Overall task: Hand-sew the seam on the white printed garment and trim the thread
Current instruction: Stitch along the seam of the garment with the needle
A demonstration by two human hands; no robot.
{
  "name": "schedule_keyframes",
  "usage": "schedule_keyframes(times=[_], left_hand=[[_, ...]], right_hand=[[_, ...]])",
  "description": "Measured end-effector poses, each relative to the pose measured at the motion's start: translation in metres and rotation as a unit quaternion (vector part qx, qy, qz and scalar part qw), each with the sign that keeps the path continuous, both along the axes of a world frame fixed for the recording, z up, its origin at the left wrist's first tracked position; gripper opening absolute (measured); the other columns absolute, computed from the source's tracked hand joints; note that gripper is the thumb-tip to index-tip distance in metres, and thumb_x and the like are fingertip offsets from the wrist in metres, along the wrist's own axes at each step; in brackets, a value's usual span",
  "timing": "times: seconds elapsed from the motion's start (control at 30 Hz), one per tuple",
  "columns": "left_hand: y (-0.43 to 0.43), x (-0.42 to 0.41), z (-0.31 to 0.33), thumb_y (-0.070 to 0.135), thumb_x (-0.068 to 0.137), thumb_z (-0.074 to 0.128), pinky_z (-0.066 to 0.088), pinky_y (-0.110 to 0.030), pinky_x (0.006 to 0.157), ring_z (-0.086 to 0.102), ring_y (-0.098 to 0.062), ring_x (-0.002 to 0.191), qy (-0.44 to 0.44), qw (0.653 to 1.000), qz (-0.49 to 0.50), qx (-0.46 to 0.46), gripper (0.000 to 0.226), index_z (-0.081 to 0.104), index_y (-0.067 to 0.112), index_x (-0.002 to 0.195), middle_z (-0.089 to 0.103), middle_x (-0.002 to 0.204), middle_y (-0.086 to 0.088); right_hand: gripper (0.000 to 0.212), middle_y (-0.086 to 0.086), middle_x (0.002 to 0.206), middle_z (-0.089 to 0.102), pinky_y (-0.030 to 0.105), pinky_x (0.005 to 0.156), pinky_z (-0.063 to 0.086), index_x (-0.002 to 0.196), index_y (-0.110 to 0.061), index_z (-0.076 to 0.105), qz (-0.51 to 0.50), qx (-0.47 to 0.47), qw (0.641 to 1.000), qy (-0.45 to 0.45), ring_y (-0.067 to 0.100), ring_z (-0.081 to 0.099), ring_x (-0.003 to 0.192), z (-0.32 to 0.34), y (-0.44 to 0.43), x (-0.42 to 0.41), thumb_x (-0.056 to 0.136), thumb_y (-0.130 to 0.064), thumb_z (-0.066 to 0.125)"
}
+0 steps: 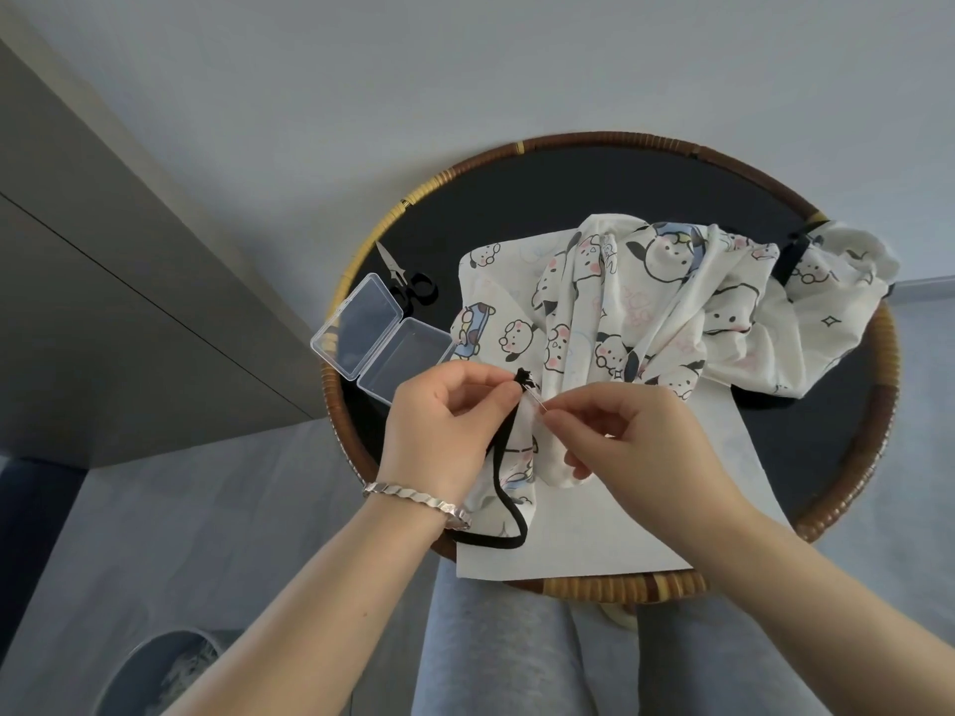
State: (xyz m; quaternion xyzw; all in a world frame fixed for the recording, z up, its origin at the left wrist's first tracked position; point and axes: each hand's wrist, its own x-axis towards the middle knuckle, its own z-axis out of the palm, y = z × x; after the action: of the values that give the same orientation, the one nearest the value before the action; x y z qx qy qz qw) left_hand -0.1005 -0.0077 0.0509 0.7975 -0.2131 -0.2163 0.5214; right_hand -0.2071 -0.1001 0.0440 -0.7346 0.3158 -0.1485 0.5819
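A white garment [666, 297] printed with cartoon dogs lies bunched on a round dark table [594, 193] with a woven rim. My left hand [444, 431] pinches the garment's edge where a black strap [509, 488] is attached; the strap loops down below the wrist. My right hand [635, 436] pinches a thin needle [537, 403] whose tip points into the fabric just beside the left fingertips. The thread is too fine to see. Small black-handled scissors [408, 281] lie at the table's left edge.
An open clear plastic box [377, 343] sits left of the garment, near the scissors. A white sheet [594, 529] lies under the garment at the table's near side. My grey-trousered legs are below the table. A grey bin [155, 674] stands at lower left.
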Motion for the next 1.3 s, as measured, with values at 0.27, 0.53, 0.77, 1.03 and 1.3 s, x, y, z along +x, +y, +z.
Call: schedule_keyframes(times=[0.27, 0.53, 0.77, 1.03, 1.3], left_hand=[[-0.002, -0.007, 0.004, 0.011, 0.077, 0.07, 0.043, -0.003, 0.058, 0.059, 0.007, 0.061, -0.076, 0.997, -0.013, 0.013, 0.02, 0.063, 0.027, 0.067, 0.063, 0.066, 0.015], [0.0, -0.025, -0.007, 0.008, 0.079, 0.067, 0.041, -0.002, 0.059, 0.059, 0.003, 0.068, -0.168, 0.986, 0.013, 0.004, 0.014, 0.064, 0.019, 0.072, 0.06, 0.065, 0.017], [0.005, -0.023, -0.015, 0.013, 0.078, 0.058, 0.046, -0.012, 0.067, 0.057, -0.006, 0.075, -0.268, 0.963, 0.003, -0.016, 0.009, 0.066, 0.012, 0.076, 0.06, 0.073, 0.009], [0.004, -0.018, -0.016, 0.018, 0.081, 0.06, 0.048, -0.017, 0.067, 0.058, -0.006, 0.074, -0.297, 0.954, -0.048, -0.013, 0.011, 0.068, 0.011, 0.083, 0.062, 0.076, 0.005], [0.01, -0.01, -0.008, 0.007, 0.083, 0.061, 0.042, -0.008, 0.07, 0.056, -0.004, 0.079, -0.152, 0.971, -0.181, 0.034, 0.015, 0.064, 0.02, 0.077, 0.062, 0.08, 0.008]], right_hand=[[0.019, -0.006, 0.05, 0.06, 0.016, 0.052, 0.046, 0.068, -0.028, 0.065, -0.003, -0.002, 1.0, 0.016, 0.003, 0.054, 0.046, 0.003, 0.002, 0.001, 0.084, -0.018, 0.062], [0.021, -0.005, 0.049, 0.058, 0.025, 0.053, 0.047, 0.069, -0.028, 0.061, -0.05, 0.022, 0.998, 0.024, 0.009, 0.054, 0.049, 0.001, 0.015, 0.009, 0.086, -0.017, 0.058], [0.011, -0.005, 0.046, 0.057, 0.012, 0.048, 0.046, 0.082, -0.008, 0.068, -0.038, 0.212, 0.976, -0.02, 0.005, 0.052, 0.042, 0.004, 0.012, 0.006, 0.087, -0.008, 0.058], [0.012, -0.001, 0.056, 0.063, 0.013, 0.053, 0.045, 0.083, -0.015, 0.067, -0.021, 0.157, 0.987, -0.023, 0.008, 0.053, 0.049, 0.004, 0.006, -0.001, 0.077, -0.004, 0.069], [0.018, 0.005, 0.067, 0.067, 0.019, 0.06, 0.053, 0.098, -0.007, 0.067, 0.03, 0.367, 0.93, -0.001, 0.01, 0.06, 0.058, -0.002, -0.011, -0.004, 0.083, -0.014, 0.059]])
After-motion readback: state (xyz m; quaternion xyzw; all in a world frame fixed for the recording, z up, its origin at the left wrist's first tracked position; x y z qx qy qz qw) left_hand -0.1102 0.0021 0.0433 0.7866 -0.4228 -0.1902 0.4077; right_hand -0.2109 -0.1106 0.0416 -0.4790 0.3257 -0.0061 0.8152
